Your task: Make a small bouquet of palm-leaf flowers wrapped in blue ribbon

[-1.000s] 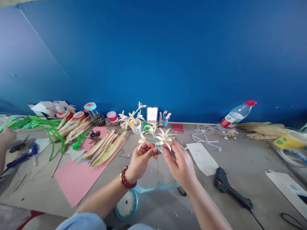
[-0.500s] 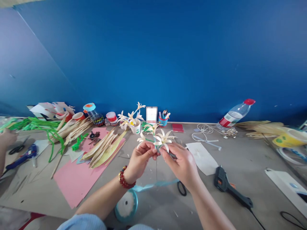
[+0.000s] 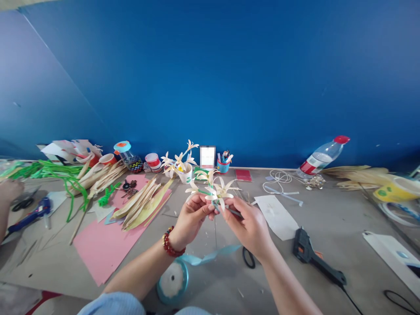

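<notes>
Pale cream artificial flowers [image 3: 222, 191] with pointed petals and green-wrapped stems are held up at the centre of the view. My left hand [image 3: 193, 215], below a red bead bracelet, pinches the stems from the left. From the right, my right hand [image 3: 246, 223] is closed on the stems just under the front bloom; some of its fingertips are hidden behind petals. Under my wrists a light blue ribbon [image 3: 210, 257] stretches from its spool [image 3: 173, 281] toward the right forearm. A black loop, like a scissor handle [image 3: 248, 257], lies beside that forearm.
A black glue gun [image 3: 316, 258] lies right, near white paper [image 3: 277, 217] and a tilted bottle [image 3: 323, 157]. To the left are corn husks [image 3: 141, 203] on pink paper [image 3: 101, 245]. Behind stands a cup of flowers [image 3: 186, 174]. Another person's hand [image 3: 11, 191] is at far left.
The front bloom has shifted slightly left and down between my hands, and the flowers have turned a little. The ribbon's right part has moved slightly. Both hands keep their grip.
</notes>
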### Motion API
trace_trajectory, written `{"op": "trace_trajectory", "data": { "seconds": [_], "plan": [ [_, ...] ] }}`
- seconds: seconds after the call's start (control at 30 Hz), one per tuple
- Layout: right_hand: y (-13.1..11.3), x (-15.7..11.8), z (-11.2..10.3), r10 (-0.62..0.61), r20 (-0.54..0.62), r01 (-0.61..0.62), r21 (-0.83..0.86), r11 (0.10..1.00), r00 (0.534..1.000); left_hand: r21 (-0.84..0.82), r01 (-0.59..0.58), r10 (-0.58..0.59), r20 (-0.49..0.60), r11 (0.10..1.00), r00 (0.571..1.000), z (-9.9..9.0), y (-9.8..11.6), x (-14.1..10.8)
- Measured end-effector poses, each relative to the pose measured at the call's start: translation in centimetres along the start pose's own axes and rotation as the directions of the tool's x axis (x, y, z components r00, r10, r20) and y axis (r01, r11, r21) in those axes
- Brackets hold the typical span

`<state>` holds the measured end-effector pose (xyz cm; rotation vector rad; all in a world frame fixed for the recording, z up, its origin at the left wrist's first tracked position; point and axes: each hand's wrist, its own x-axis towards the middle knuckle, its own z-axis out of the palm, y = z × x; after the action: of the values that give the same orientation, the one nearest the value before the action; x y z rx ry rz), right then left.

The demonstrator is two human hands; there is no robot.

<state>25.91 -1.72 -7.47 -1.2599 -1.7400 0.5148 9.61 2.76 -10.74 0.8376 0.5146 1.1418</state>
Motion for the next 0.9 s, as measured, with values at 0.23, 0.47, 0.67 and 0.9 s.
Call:
{"op": "trace_trajectory", "data": {
  "seconds": [0.23, 0.47, 0.67, 0.9],
  "plan": [
    [-0.3, 0.3, 0.2, 0.073, 0.012, -0.073, 0.282, 0.957, 0.997, -0.004, 0.023, -0.023, 0.05, 1.0, 0.998, -0.4, 0.0, 0.0],
    [0.1, 1.0, 0.1, 0.045, 0.082, -0.076, 0.417, 0.906, 0.996, 0.007, 0.046, -0.047, 0.085, 0.999, 0.995, -0.4, 0.3, 0.0],
    [0.0, 1.5, -0.4, 0.016, 0.012, -0.019, 0.277, 0.961, 1.0, 0.03, 0.028, -0.031, 0.085, 0.999, 0.996, -0.2, 0.4, 0.1],
    [-0.4, 1.7, -0.4, -0.053, 0.016, 0.047, 0.241, 0.969, 0.998, 0.025, 0.038, -0.04, 0.083, 0.999, 0.996, -0.3, 0.4, 0.2]
  ]
}}
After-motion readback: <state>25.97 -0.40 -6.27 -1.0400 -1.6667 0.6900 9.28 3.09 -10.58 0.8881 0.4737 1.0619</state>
